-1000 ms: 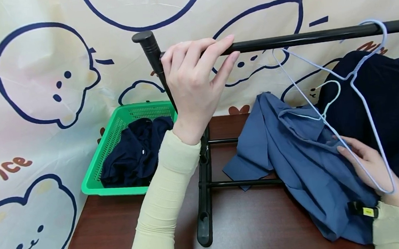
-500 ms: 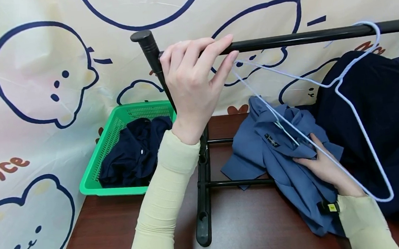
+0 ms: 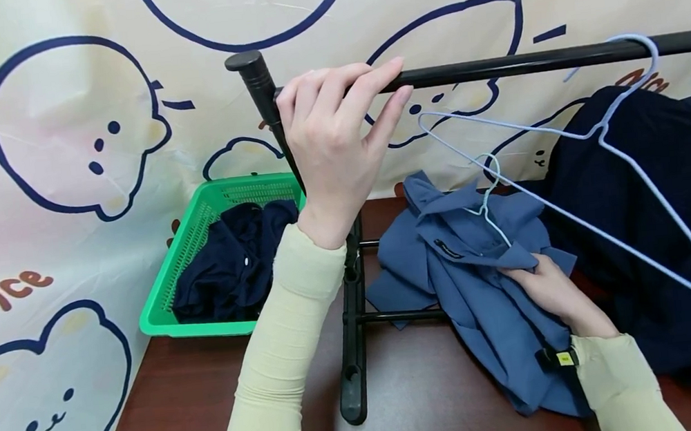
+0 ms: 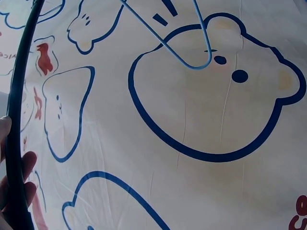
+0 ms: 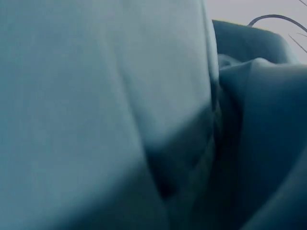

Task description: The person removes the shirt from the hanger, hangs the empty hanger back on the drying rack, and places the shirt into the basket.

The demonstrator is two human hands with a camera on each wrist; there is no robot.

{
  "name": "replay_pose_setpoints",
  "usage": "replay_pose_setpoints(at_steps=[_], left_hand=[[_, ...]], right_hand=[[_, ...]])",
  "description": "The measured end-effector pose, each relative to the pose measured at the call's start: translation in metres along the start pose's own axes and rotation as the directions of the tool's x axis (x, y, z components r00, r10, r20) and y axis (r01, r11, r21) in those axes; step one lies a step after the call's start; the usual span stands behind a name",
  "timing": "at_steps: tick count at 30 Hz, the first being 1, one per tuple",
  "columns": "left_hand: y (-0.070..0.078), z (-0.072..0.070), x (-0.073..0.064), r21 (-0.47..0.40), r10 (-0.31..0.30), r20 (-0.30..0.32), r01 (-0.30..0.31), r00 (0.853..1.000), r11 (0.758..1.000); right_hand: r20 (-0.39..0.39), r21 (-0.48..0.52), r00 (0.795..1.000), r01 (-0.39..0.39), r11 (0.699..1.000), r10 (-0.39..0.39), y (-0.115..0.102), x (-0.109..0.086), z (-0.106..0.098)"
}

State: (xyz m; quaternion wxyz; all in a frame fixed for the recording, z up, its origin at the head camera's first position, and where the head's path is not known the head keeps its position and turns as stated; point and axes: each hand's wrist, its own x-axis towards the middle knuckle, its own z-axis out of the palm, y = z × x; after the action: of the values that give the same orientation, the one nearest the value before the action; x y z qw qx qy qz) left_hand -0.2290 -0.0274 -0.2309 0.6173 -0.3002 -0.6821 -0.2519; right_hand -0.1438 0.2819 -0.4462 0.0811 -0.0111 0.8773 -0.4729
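My left hand (image 3: 337,129) grips the black rail (image 3: 524,64) of a clothes rack near its left end post. In the left wrist view, fingers (image 4: 29,163) curl round that rail. My right hand (image 3: 555,292) pinches the edge of a slate-blue shirt (image 3: 486,313), its thumb on the cloth. A pale green hanger (image 3: 487,205) pokes out of the shirt's neck opening, its lower part hidden by cloth. Over the shirt dangles a light blue hanger (image 3: 604,129), hooked on the rail. Shirt fabric (image 5: 144,96) fills most of the right wrist view.
A green basket (image 3: 156,320) with dark navy clothing (image 3: 232,268) stands on the brown table (image 3: 449,386) at left. The rack's black foot (image 3: 353,374) and crossbars lie beside the shirt. More dark navy clothing (image 3: 651,214) is heaped at right, before a printed backdrop.
My right hand has moved left, bringing the shirt's neck part and the green hanger leftward. The light blue hanger has swung on the rail. My left hand stays put.
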Motion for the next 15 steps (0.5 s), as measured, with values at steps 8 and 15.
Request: replay_pose_setpoints(at_steps=[8, 15], left_hand=[[-0.001, 0.000, 0.000, -0.003, 0.002, -0.004, -0.002, 1.000, 1.000], [0.000, 0.000, -0.001, -0.001, 0.002, 0.001, -0.002, 1.000, 1.000]], right_hand=[[-0.023, 0.108, 0.999, -0.039, 0.993, 0.042, -0.003, -0.001, 0.004], [-0.074, -0.030, 0.979, -0.193, 0.981, 0.191, -0.001, 0.009, 0.006]])
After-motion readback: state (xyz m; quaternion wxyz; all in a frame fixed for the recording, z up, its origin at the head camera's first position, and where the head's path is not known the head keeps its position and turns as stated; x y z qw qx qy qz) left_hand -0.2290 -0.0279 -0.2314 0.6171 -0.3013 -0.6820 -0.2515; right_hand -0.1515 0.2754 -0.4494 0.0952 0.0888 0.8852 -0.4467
